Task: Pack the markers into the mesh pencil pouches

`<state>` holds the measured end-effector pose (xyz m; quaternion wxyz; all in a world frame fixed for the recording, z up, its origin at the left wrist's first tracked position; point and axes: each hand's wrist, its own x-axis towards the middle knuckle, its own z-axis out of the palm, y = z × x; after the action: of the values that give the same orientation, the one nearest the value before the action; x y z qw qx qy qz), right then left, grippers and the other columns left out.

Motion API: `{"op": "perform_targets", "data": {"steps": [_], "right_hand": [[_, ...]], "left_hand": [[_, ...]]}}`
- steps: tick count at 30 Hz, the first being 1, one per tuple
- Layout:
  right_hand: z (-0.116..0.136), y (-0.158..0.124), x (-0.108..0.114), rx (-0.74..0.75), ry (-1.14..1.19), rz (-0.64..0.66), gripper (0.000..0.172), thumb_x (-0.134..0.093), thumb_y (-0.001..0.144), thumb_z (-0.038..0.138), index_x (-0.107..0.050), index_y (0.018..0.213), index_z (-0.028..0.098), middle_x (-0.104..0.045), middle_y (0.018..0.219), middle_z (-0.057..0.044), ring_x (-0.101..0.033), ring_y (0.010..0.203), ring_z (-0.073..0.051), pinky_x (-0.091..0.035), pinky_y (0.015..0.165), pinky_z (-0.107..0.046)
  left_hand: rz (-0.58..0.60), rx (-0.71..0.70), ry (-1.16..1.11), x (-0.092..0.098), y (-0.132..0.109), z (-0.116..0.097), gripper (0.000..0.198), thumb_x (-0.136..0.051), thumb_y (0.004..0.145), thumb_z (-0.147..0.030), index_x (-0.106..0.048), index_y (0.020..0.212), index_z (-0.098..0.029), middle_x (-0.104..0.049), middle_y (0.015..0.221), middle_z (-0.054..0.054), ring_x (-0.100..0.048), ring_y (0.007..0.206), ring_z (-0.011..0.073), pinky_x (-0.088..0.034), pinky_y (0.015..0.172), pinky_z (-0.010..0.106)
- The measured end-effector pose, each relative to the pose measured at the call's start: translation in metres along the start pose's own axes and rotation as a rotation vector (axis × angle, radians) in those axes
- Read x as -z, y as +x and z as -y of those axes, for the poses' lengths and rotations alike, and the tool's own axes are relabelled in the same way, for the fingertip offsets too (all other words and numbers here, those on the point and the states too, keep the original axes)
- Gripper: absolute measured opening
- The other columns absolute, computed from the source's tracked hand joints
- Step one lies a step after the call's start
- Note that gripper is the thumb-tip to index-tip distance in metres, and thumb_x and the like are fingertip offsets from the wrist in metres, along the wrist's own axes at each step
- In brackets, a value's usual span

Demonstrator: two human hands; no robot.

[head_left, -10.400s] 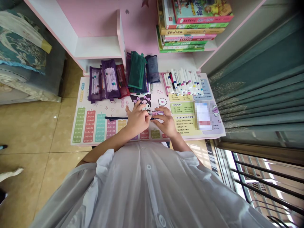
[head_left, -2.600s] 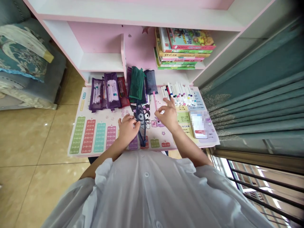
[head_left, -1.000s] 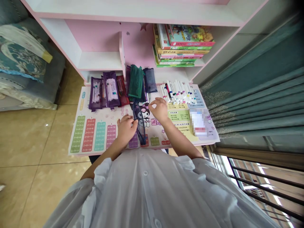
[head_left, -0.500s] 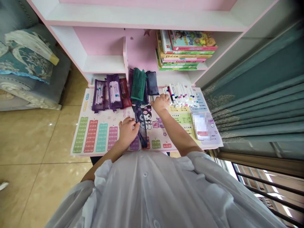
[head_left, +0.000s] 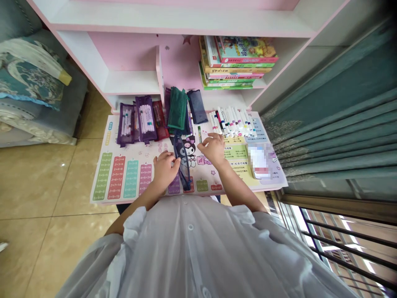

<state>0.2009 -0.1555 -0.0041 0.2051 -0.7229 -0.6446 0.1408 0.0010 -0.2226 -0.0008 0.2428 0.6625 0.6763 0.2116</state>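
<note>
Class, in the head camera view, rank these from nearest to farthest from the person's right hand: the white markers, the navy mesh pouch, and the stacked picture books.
From the right hand, nearest first:
1. Row of white-barrelled markers, ahead and to the right.
2. Dark navy mesh pouch, ahead and to the left, at the desk's back.
3. Stack of colourful picture books, farthest ahead, on the shelf.

We wear a loose, sheer white shirt [head_left: 189,256] with small round white buttons [head_left: 190,227] down the front and wide sleeves [head_left: 93,258] ending in ruffled cuffs [head_left: 133,222]
</note>
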Motion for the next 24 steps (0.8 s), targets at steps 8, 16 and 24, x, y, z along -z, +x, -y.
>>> {"op": "perform_targets", "data": {"steps": [8, 16, 24], "right_hand": [[0.033, -0.053, 0.015, 0.277, 0.225, 0.003, 0.014, -0.069, 0.078, 0.027, -0.071, 0.064, 0.023, -0.065, 0.128, -0.010, -0.047, 0.134, -0.031, -0.041, 0.113, -0.049], [0.047, -0.067, -0.003, 0.206, 0.050, 0.167, 0.016, -0.070, 0.079, 0.030, -0.074, 0.066, 0.021, -0.061, 0.140, -0.010, -0.038, 0.142, -0.037, -0.039, 0.110, -0.058], [0.053, -0.067, -0.011, 0.261, -0.198, 0.298, 0.026, -0.061, 0.087, 0.040, -0.080, 0.083, 0.021, -0.064, 0.132, -0.017, -0.038, 0.142, -0.039, -0.037, 0.109, -0.062]], "left_hand": [[-0.016, 0.003, -0.005, 0.001, 0.000, -0.006, 0.023, -0.058, 0.092, -0.029, -0.066, 0.072, -0.021, -0.072, 0.122, 0.010, -0.057, 0.130, 0.0279, -0.034, 0.115, 0.056], [-0.032, 0.008, 0.003, 0.002, -0.001, -0.001, 0.021, -0.058, 0.091, -0.026, -0.067, 0.072, -0.022, -0.073, 0.120, 0.010, -0.058, 0.129, 0.0266, -0.036, 0.113, 0.052], [-0.041, 0.016, 0.003, 0.002, -0.002, 0.001, 0.020, -0.057, 0.090, -0.027, -0.067, 0.074, -0.022, -0.072, 0.121, 0.010, -0.058, 0.127, 0.0266, -0.037, 0.113, 0.052]]}}
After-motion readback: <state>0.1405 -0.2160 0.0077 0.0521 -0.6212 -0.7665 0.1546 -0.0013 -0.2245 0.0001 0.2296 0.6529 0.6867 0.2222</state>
